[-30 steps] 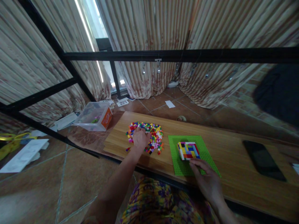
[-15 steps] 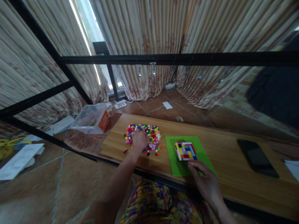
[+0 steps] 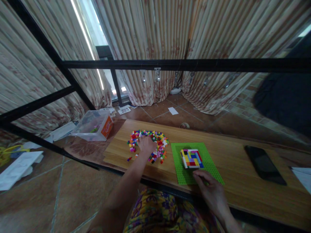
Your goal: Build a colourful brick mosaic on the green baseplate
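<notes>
My left hand [image 3: 147, 145] is over a spread of small multicoloured toy bricks [image 3: 159, 142] on the wooden table, its fingers pointing down among them. The back of the hand hides most of its fingertips. To the right, a squarish block of joined bricks [image 3: 191, 158] with a white, red and multicoloured top sits on a green studded baseplate [image 3: 211, 161]. Just in front of that block, over the plate's near edge, is my right hand [image 3: 211, 187]. Its thumb and fingers are curled together in a pinch; whether a small brick is between them cannot be seen.
A black phone [image 3: 264, 165] lies on the table [image 3: 233, 155] at the right, with white paper [image 3: 302, 178] beyond it. A clear plastic box [image 3: 89, 126] with an orange label stands left of the table. A black metal bar [image 3: 170, 64] crosses ahead of the curtains.
My left hand has shifted slightly right over the loose bricks. My right hand has drawn back a little from the front of the brick block. The view has tilted slightly.
</notes>
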The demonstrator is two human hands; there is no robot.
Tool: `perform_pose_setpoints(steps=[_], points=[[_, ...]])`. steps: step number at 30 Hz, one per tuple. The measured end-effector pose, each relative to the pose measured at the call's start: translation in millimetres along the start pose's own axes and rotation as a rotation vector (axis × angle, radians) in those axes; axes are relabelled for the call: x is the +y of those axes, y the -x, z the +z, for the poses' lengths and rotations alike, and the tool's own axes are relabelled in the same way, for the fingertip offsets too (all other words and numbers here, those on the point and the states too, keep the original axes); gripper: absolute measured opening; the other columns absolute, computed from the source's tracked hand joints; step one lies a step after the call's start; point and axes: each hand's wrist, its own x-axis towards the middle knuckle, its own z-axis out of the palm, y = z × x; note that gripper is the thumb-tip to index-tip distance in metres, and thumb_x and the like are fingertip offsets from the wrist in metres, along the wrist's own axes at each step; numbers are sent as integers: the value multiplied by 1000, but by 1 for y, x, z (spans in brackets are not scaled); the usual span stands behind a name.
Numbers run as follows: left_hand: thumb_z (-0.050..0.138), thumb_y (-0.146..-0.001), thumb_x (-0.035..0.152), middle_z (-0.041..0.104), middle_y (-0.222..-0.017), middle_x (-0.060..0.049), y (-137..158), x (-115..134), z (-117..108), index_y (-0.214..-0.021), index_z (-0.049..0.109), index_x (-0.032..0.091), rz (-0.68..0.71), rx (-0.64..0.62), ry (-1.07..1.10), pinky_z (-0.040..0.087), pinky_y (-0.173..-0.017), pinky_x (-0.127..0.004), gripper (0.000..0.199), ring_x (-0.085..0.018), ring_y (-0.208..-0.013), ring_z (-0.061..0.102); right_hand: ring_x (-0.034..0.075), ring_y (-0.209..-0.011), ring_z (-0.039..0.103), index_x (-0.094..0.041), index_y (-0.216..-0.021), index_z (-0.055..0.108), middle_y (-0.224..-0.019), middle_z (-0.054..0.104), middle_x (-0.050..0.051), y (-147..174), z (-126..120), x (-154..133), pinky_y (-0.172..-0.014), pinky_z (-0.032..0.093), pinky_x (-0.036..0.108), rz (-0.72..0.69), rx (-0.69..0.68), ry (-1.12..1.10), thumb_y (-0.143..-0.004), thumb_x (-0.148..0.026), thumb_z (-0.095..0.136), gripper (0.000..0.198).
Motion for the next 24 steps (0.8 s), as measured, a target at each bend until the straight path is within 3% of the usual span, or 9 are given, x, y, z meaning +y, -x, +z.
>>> perform_pose_setpoints(steps=[6, 13, 19, 22, 24], points=[[51, -80, 20, 62, -116, -16, 8, -7, 2, -97, 69, 15, 109, 38, -26, 38, -99, -47, 25, -32, -117, 51, 25, -100, 64, -22, -90, 71, -103, 70, 8, 0, -1, -2, -88, 50, 39, 4, -25, 4, -81, -49, 58, 31], [48, -84, 16, 62, -106, -16, 19, -27, -5, -93, 65, 13, 312, 170, 12, 41, -93, -43, 19, -29, -108, 53, 24, -95, 64, -22, -89, 71, -101, 70, 8, -6, 9, -14, -87, 49, 40, -52, -34, -32, -82, -48, 58, 30], [44, -88, 14, 59, -100, -11, 49, -37, -17, -92, 59, 15, 552, 211, 226, 47, -89, -39, 15, -24, -99, 55, 22, -88, 65, -21, -90, 72, -93, 72, 8, -29, 50, -59, -80, 50, 35, -112, -85, -141, -83, -45, 57, 29], [42, -91, 15, 58, -104, -10, 65, -37, -24, -96, 57, 17, 669, 188, 314, 49, -90, -37, 16, -21, -101, 56, 20, -81, 65, -19, -99, 71, -92, 73, 8, -48, 75, -81, -75, 50, 33, -67, -149, -262, -82, -48, 58, 36], [41, -92, 15, 57, -106, -10, 72, -39, -29, -99, 56, 17, 746, 164, 361, 47, -94, -38, 17, -21, -106, 55, 18, -75, 64, -18, -94, 72, -87, 73, 6, -57, 88, -89, -69, 49, 30, -4, -208, -363, -79, -50, 60, 38]])
